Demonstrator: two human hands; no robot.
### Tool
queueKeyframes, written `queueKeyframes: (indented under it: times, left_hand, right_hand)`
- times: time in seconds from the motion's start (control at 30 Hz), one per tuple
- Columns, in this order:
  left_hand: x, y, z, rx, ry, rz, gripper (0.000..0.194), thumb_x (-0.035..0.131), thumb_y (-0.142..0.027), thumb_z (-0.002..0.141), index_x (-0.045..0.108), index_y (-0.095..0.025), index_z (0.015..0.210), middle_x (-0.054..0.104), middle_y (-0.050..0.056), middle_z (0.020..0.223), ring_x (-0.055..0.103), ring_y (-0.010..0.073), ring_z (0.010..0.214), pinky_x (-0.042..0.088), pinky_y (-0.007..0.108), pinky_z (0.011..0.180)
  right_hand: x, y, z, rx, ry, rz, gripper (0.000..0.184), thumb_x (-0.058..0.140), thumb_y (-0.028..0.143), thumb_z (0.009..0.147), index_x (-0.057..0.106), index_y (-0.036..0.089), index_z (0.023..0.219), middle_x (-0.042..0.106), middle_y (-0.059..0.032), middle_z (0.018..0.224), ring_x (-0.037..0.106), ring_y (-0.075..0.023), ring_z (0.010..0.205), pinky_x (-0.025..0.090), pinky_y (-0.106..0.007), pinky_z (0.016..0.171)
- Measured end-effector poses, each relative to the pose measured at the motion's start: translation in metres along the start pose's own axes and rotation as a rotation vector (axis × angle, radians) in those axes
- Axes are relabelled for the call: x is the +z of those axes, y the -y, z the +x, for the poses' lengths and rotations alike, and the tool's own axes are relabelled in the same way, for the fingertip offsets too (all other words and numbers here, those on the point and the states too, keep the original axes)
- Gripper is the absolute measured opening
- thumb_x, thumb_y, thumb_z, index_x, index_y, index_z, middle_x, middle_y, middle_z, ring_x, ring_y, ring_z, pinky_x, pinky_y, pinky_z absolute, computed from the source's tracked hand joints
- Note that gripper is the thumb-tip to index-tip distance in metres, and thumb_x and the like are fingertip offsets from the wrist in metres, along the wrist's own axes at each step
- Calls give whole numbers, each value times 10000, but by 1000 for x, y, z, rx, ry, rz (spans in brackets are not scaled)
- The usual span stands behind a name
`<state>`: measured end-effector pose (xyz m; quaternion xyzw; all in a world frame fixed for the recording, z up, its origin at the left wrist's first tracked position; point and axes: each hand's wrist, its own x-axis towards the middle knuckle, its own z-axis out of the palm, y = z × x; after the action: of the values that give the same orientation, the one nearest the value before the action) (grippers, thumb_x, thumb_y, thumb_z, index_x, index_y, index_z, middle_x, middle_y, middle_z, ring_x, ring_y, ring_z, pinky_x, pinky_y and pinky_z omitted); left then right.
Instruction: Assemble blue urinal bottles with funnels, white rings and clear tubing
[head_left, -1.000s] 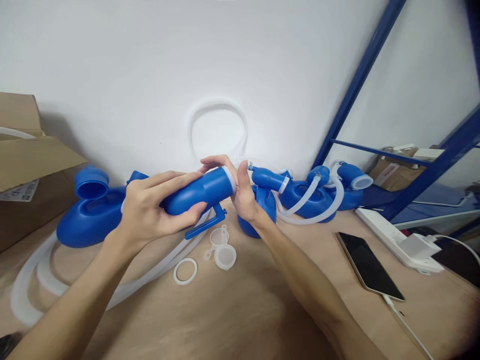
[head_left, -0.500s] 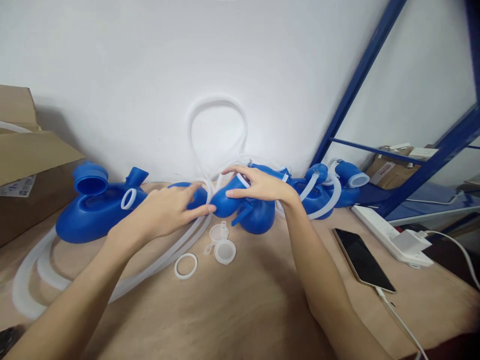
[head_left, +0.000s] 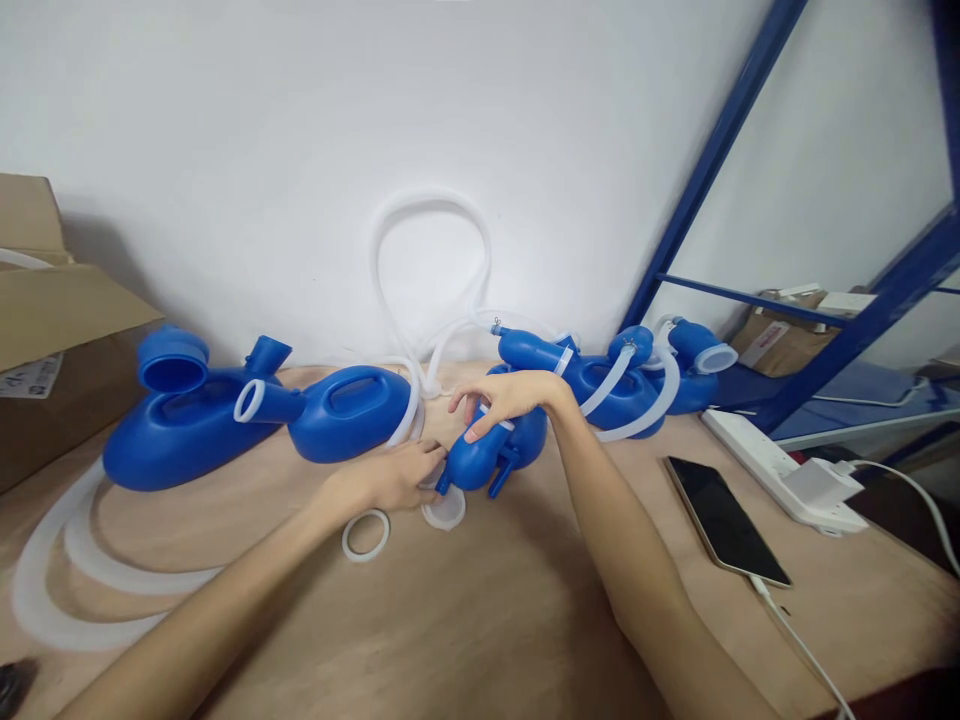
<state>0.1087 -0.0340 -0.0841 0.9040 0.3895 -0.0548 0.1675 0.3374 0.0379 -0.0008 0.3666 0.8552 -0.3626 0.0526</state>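
Observation:
My right hand [head_left: 510, 400] is closed around a blue bulb-shaped plastic piece [head_left: 474, 462], which has a short spout and a white ring at its neck. The piece is held just above the table, in front of a blue bottle [head_left: 531, 440]. Close to its spout, the fingers of my left hand [head_left: 405, 474] pinch at a translucent plastic cap [head_left: 445, 510]; they hide part of it. On the table by my left wrist lies a loose white ring [head_left: 366, 536].
Blue handled bottles stand at the left [head_left: 172, 440] and centre-left [head_left: 349, 415], with more at the right [head_left: 615, 395]. Translucent hoses [head_left: 112, 570] coil over the table and against the wall. A phone [head_left: 726, 520], power strip [head_left: 780, 475], cardboard box [head_left: 82, 400] and blue rack [head_left: 712, 160] surround them.
My right hand has brought the blue bulb-shaped piece lower and nearer. My left hand has moved down and right from beside the centre-left bottle to the translucent cap, uncovering that bottle.

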Motion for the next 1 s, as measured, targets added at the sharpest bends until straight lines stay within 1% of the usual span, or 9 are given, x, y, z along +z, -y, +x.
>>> queueKeyframes:
  times: [0.1,0.23,0.3,0.43,0.57,0.7,0.77,0.9,1.0]
  left_hand:
    - [-7,6,-3,-11,-36,-21,576,652,-361,863,581,-150,1395,563,187,1381,571,357,1271,471,463,1090]
    - [-6,15,-3,-75,-44,-115,650,689,-397,814,577,-153,1406,567,178,1342,610,332,1187,492,437,1042]
    - [-1,21,0,-110,-38,-143,615,704,-429,797,623,-166,1346,617,164,1283,633,331,1153,503,429,1012]
    - [7,26,5,-158,-85,-212,496,721,-375,760,692,-189,1219,701,134,1187,666,326,1110,518,392,937]
    - [-10,23,-1,-210,-174,-299,370,665,-434,800,735,-174,1053,744,95,1025,698,282,939,502,328,767]
    - [-45,14,-20,-264,-342,-341,404,630,-579,820,708,-187,763,653,29,716,608,212,700,388,297,596]
    - [-57,9,-28,-275,-426,-374,410,632,-581,814,672,-194,687,601,14,648,559,190,645,361,292,562]
    - [-59,2,-33,-291,-437,-504,341,636,-535,812,662,-201,746,627,13,676,588,190,593,405,291,521]
    - [-55,2,-30,-305,-567,-498,296,572,-496,874,626,-206,844,667,20,769,629,194,587,467,315,566]
  right_hand:
    - [-4,-5,-6,-59,-88,-1,763,881,490,730,623,193,1384,732,-86,1196,642,-142,817,504,-247,671]
    - [-11,-9,-25,-183,-284,22,785,895,449,719,608,214,1411,696,-93,1222,658,-179,921,536,-276,728]
    - [-13,-11,-34,-260,-402,62,856,913,425,702,566,236,1461,668,-88,1236,666,-196,962,559,-310,781]
    - [-13,-11,-39,-436,-591,200,1097,947,400,666,376,316,1599,580,-87,1331,676,-212,1018,593,-372,861]
    - [-11,-5,-37,-521,-710,240,1156,946,438,667,302,380,1625,495,-108,1470,669,-229,1071,613,-376,850]
    - [-9,5,-41,-512,-762,164,1154,954,448,654,333,382,1624,488,-108,1503,645,-236,1092,601,-412,915]
    - [-8,10,-44,-506,-761,123,1141,951,440,657,349,378,1624,504,-101,1499,635,-237,1099,598,-407,917]
    - [-5,19,-47,-512,-722,72,1079,938,427,678,394,374,1608,512,-91,1525,605,-257,1188,603,-377,899]
    - [-2,24,-44,-514,-689,40,1080,937,413,677,394,377,1610,487,-86,1567,587,-270,1238,608,-387,920]
